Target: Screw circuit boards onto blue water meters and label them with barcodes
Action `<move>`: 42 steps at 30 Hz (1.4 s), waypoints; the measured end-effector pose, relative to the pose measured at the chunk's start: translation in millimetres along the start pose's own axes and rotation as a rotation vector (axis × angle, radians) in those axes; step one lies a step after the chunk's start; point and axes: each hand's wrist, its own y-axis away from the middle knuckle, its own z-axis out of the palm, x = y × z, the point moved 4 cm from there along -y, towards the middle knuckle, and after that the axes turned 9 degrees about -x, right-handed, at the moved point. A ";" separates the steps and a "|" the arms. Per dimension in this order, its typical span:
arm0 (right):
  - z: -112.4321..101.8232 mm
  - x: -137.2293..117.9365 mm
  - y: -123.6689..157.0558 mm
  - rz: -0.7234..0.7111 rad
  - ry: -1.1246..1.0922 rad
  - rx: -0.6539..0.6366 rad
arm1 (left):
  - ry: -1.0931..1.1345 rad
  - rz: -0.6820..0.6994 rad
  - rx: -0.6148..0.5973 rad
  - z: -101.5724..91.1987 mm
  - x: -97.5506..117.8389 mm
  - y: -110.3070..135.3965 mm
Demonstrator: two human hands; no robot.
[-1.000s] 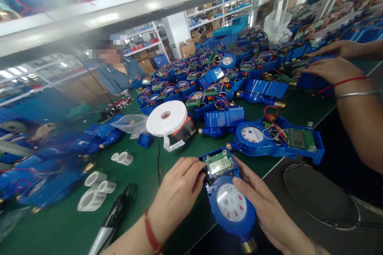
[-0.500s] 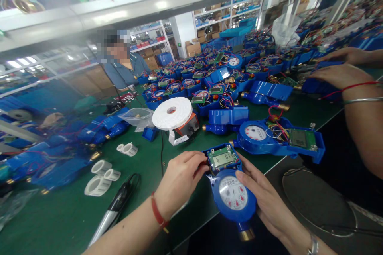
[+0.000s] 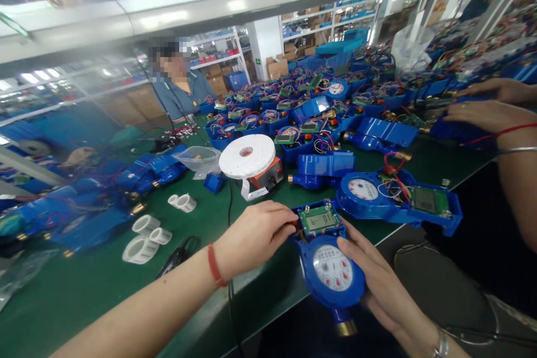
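Observation:
I hold a blue water meter (image 3: 331, 260) over the front edge of the green table (image 3: 84, 291). It has a round white dial and a green circuit board with a small LCD at its top end. My right hand (image 3: 380, 282) is wrapped around the meter's right side, thumb on the dial rim. The fingers of my left hand (image 3: 254, 235) are closed in a pinch at the left edge of the board end. What they pinch is hidden. A red band circles my left wrist.
An open blue meter with loose wires (image 3: 398, 198) lies just behind. A white tape roll on an orange dispenser (image 3: 249, 159), small label rolls (image 3: 145, 238) and a black tool (image 3: 178, 254) lie to the left. Another person's hands (image 3: 489, 114) work at right; a person sits opposite.
The meter and both hands have shifted slightly right and down in view. My left fingers have closed tighter at the board's left edge.

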 end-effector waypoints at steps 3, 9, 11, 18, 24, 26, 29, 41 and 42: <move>-9.6 1.0 -0.1 0.044 -0.033 0.052 | 0.042 -0.043 0.135 5.5 4.6 14.7; -7.5 1.3 -0.2 0.042 0.000 0.044 | -0.213 -0.075 0.098 25.5 19.1 25.4; -3.1 1.8 -0.2 0.040 0.020 0.041 | -0.307 -0.040 0.063 25.7 23.1 23.4; 0.5 3.1 -0.1 0.027 0.051 0.017 | -0.450 0.009 -0.003 20.5 31.8 18.9; 6.3 0.8 -0.4 -0.013 0.108 -0.025 | -0.402 0.038 -0.078 17.3 29.7 14.4; 8.3 0.3 0.3 -0.008 0.099 -0.034 | -0.310 0.055 -0.111 12.7 23.3 13.6; 9.1 0.0 1.2 -0.003 0.088 -0.031 | 0.011 0.005 -0.062 2.9 5.0 12.8; 6.7 0.3 0.8 -0.022 0.065 -0.006 | 0.420 -0.195 -0.003 3.5 -30.2 -4.9; 7.5 -1.3 1.2 -0.019 0.074 0.000 | 0.422 -0.194 -0.011 3.2 -31.6 -5.0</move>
